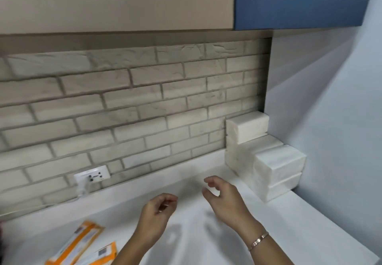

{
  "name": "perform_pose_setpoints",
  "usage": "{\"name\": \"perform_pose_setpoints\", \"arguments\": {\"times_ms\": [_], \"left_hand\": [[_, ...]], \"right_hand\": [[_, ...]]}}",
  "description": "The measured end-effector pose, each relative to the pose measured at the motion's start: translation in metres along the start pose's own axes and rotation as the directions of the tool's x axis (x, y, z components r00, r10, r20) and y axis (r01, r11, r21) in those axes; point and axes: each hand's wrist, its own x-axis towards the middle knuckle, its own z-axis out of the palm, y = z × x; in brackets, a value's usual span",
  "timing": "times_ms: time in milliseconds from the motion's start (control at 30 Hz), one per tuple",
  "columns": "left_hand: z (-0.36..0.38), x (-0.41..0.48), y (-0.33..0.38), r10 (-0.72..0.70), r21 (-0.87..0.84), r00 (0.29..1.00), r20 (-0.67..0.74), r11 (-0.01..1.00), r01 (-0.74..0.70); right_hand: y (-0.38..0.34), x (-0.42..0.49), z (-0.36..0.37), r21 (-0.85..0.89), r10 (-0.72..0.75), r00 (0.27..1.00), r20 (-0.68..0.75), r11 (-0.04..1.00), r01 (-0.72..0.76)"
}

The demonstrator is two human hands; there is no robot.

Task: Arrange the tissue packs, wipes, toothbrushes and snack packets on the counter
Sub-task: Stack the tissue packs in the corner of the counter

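Counter [289, 213]: white; tissue packs [277, 161]: stacked in its far right corner, against the wall; orange packets [82, 244]: near left, askew; right hand [225, 200], left hand [157, 213]: fingers loosely curled, empty; advised: grip one packet by its long edges, set square beside the stack.

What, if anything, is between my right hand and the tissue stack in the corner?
Nothing visible. Only bare counter lies between the right hand and the tissue stack. The orange packs lie far off to the left, nearer the left hand.
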Motion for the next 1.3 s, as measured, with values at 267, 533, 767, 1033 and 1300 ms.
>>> {"name": "perform_pose_setpoints", "arguments": {"times_ms": [267, 533, 767, 1033, 1300], "left_hand": [[-0.103, -0.090, -0.061, -0.120, -0.010, 0.982, -0.148, 0.993, 0.120], [-0.190, -0.168, -0.106, -0.222, -0.003, 0.922, -0.316, 0.973, 0.233], [-0.233, -0.221, -0.132, -0.168, 0.038, 0.830, -0.532, 0.975, 0.221], [-0.239, -0.234, -0.142, -0.462, -0.090, 0.692, -0.555, 0.860, 0.501], [-0.221, -0.224, -0.153, -0.624, -0.394, 0.590, -0.512, 0.782, 0.484]], "right_hand": [[-0.059, -0.071, 0.120, -0.004, -0.066, 0.979, 0.194, 0.998, 0.068], [-0.102, -0.120, 0.233, -0.021, -0.073, 0.911, 0.406, 0.996, 0.089], [-0.125, -0.157, 0.306, -0.084, -0.034, 0.780, 0.625, 0.990, 0.111], [-0.124, -0.174, 0.350, 0.048, 0.104, 0.743, 0.661, 0.982, -0.181], [-0.124, -0.181, 0.344, 0.174, 0.098, 0.677, 0.729, 0.931, -0.322]]}}
